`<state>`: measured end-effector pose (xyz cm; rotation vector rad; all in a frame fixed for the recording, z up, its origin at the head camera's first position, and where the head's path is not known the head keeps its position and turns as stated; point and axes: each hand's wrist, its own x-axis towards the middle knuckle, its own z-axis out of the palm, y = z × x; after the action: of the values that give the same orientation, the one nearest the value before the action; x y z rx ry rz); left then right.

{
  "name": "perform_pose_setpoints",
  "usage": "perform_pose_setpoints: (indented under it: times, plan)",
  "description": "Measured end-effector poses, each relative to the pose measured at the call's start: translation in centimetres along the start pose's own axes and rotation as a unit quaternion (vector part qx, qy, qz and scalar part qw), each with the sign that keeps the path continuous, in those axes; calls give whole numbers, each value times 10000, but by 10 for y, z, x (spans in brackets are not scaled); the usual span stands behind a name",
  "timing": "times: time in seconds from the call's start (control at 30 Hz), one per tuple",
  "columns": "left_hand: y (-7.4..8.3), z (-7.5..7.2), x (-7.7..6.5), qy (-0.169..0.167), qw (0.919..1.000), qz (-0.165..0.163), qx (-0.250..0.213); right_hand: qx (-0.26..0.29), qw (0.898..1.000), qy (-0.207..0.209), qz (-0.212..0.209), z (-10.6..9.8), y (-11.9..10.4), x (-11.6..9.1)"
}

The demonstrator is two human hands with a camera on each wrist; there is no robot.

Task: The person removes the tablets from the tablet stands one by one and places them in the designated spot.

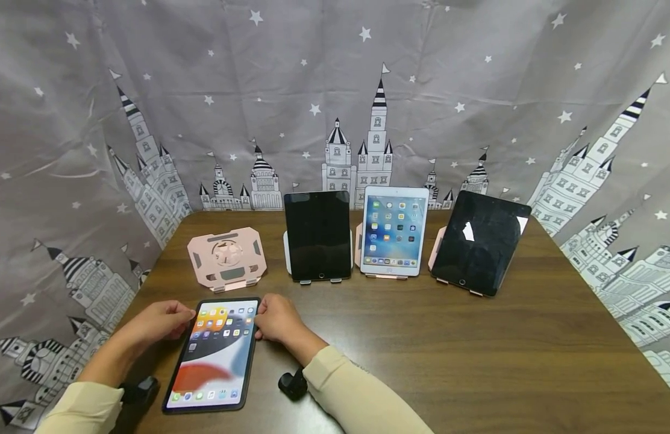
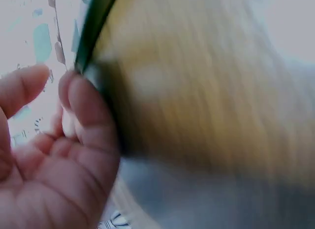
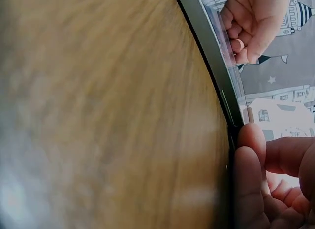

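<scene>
A dark-edged tablet point(image 1: 218, 355) with a lit home screen of app icons lies screen up on the table at the left. My left hand point(image 1: 164, 321) pinches its left edge near the far corner. In the left wrist view, the left thumb point(image 2: 93, 106) meets a fingertip at the tablet's dark edge point(image 2: 93, 32), and another finger stands apart. On the opposite side, my right hand point(image 1: 278, 319) pinches the right edge with curled fingers. Its fingertips point(image 3: 251, 138) press against the tablet's side point(image 3: 216, 66) in the right wrist view.
Behind the tablet leans a pink stand point(image 1: 232, 274) with a round cutout. Farther right, stands hold a black-screened tablet point(image 1: 319, 235), a white tablet point(image 1: 394, 229) with a lit screen and a tilted black-screened tablet point(image 1: 481, 241). A grey castle-print curtain point(image 1: 335, 54) backs the wooden table point(image 1: 422, 349).
</scene>
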<state>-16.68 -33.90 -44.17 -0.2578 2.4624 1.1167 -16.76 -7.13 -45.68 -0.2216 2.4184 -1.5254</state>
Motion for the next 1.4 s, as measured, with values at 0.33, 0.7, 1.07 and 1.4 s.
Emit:
perform_pose_setpoints:
  times: [0.33,0.7,1.07,1.4]
  plan:
    - [28,7,-4,278,9996,-102,17,357,9977,-521,-227,-8,3,0]
    - [83,33,-3,869,9858,1417,229,-482,9857,-385,-1570,-60,5,6]
    - [136,58,23,1769,9616,2068,-356,-680,9758,796,-1920,-138,5,18]
    - [175,58,46,2230,9382,2389,-1141,-783,9672,1619,-1794,-192,6,30]
